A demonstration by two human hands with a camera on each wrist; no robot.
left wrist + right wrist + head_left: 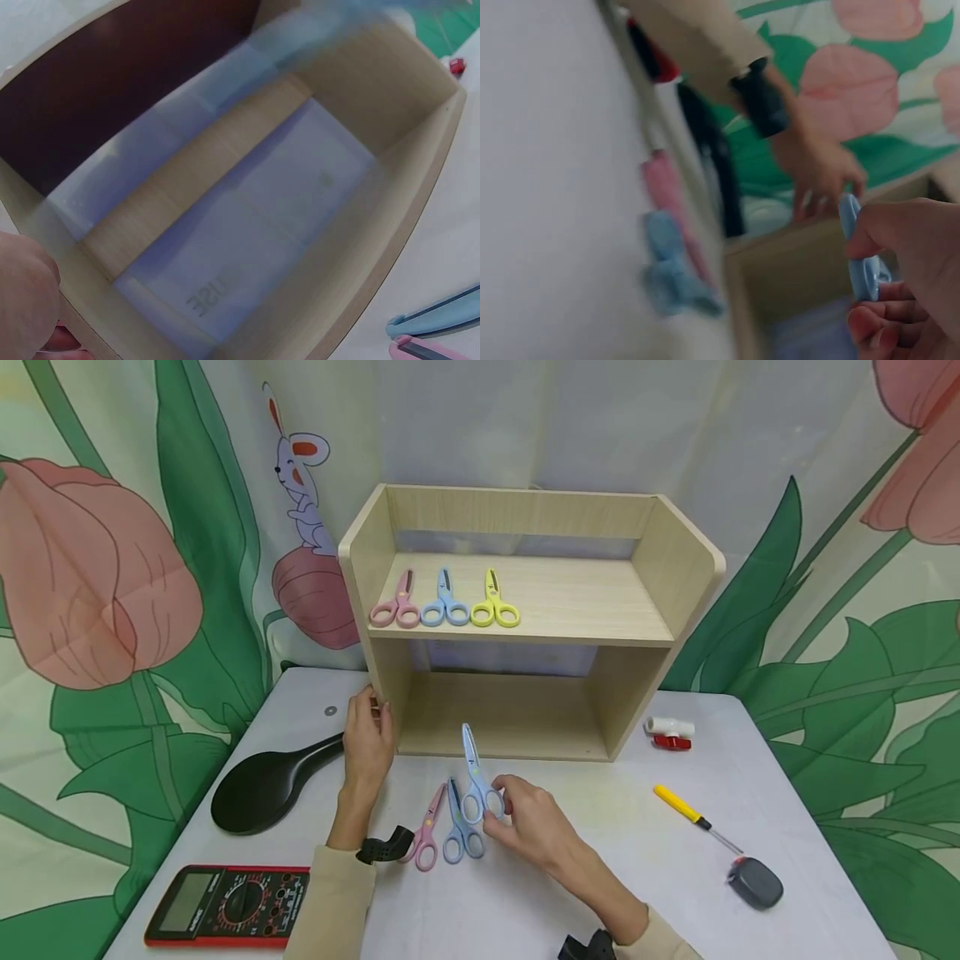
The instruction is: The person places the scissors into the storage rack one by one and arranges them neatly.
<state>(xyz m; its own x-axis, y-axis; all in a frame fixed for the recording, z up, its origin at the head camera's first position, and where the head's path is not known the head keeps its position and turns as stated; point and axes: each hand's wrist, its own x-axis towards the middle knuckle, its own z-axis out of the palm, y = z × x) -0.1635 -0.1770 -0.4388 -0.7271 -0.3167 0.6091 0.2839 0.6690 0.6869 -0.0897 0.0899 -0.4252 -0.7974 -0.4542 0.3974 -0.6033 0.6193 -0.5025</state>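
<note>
My right hand [536,822] pinches light blue scissors [474,781] by the finger loops, blades pointing up, in front of the shelf's lower compartment. In the right wrist view, thumb and fingers hold the blue loops [865,277]. My left hand [367,739] rests against the outer left side of the wooden shelf [504,760], near its front edge. On the table between my arms lie another pair of blue scissors [455,831] and pink scissors [429,835], side by side. The shelf's upper board holds pink scissors [405,597], blue scissors [444,602] and yellow scissors [493,602] in a row.
Left of my left arm lie a black ladle-like spoon [255,793] and a red-edged multimeter [225,906]. At right are a white-and-red fitting [670,731], a yellow-handled screwdriver [678,804] and a dark tape measure [756,882]. A printed curtain [525,427] hangs behind the table.
</note>
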